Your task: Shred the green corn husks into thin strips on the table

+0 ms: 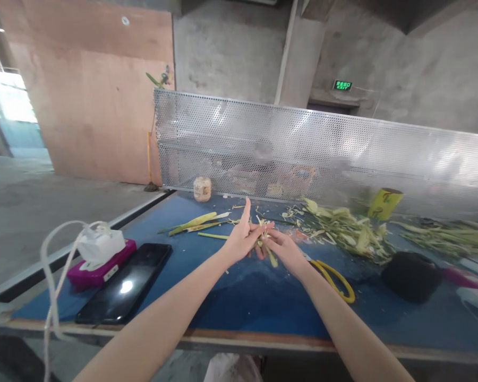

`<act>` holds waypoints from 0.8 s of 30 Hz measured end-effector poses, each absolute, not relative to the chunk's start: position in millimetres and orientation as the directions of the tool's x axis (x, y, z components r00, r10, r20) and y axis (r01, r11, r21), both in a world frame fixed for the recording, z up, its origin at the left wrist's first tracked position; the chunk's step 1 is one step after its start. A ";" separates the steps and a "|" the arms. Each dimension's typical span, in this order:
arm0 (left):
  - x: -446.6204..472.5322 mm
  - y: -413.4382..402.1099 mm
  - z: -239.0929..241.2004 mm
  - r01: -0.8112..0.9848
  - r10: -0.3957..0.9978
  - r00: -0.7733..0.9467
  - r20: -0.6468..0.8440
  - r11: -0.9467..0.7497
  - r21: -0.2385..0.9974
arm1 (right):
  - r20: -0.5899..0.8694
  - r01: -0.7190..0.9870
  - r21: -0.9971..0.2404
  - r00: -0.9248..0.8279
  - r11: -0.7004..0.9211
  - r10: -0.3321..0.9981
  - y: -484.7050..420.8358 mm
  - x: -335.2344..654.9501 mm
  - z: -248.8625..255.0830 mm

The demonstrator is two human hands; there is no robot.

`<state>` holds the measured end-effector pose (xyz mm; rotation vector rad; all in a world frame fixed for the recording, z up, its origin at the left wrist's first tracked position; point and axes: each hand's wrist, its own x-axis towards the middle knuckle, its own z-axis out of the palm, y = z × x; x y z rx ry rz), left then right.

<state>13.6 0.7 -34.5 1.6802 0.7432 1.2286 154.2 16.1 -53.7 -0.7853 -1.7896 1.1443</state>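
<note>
Both my hands meet over the blue table top (239, 297) around a small bundle of yellow-green plant strips (266, 245). My left hand (242, 237) grips the strips from the left, with its forefinger pointing up. From the right, my right hand (283, 247) pinches the same strips, its fingers curled. A yellow-handled pair of scissors (336, 280) lies on the table just right of my right wrist.
Stalks (195, 222) lie left of my hands; a heap of leaf scraps (342, 229) lies to the right. A black phone (123, 284), magenta box (101, 264), white cord (53, 286), jar (202, 189), yellow cup (384, 203) and black pouch (412, 275) share the table. A perforated metal panel (322, 148) backs it.
</note>
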 end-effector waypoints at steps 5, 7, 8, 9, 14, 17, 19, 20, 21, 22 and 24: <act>13.9 -1.9 -34.1 0.012 0.820 0.354 0.450 -0.486 0.874 | 0.338 0.003 -0.928 -0.414 0.372 0.846 21.3 155.3 -57.9; 13.2 -3.0 -33.1 0.056 0.813 0.329 0.480 -0.524 0.850 | 0.330 0.015 -0.929 -0.412 0.369 0.849 21.3 155.4 -55.7; 12.8 -3.4 -32.5 0.078 0.808 0.303 0.505 -0.549 0.832 | 0.335 0.022 -0.928 -0.395 0.373 0.855 21.0 155.4 -54.1; 12.4 -3.7 -32.0 0.102 0.802 0.276 0.529 -0.572 0.814 | 0.342 0.036 -0.924 -0.375 0.382 0.862 20.4 155.6 -52.5; 12.1 -1.6 -33.0 0.164 0.795 0.193 0.575 -0.604 0.780 | 0.364 0.198 -0.877 -0.318 0.437 0.876 17.3 156.4 -49.0; 11.7 2.5 -36.0 0.157 0.818 0.193 0.542 -0.571 0.806 | 0.356 0.239 -0.869 -0.307 0.433 0.883 18.8 156.8 -52.8; 10.5 6.0 -38.1 0.145 0.841 0.213 0.497 -0.530 0.835 | 0.341 0.219 -0.885 -0.297 0.412 0.892 22.1 158.4 -56.4; 9.6 7.7 -39.0 0.136 0.852 0.224 0.473 -0.508 0.850 | 0.336 0.190 -0.897 -0.291 0.399 0.896 24.1 159.7 -58.1; 8.7 9.4 -39.9 0.130 0.860 0.232 0.454 -0.490 0.862 | 0.347 0.151 -0.907 -0.265 0.394 0.900 26.1 161.4 -59.4; 7.7 10.9 -40.8 0.137 0.870 0.229 0.437 -0.474 0.870 | 0.363 0.115 -0.910 -0.241 0.398 0.900 27.9 163.1 -60.3; 6.2 13.0 -42.5 0.149 0.884 0.237 0.403 -0.443 0.884 | 0.386 0.075 -0.908 -0.235 0.413 0.892 30.5 166.2 -61.4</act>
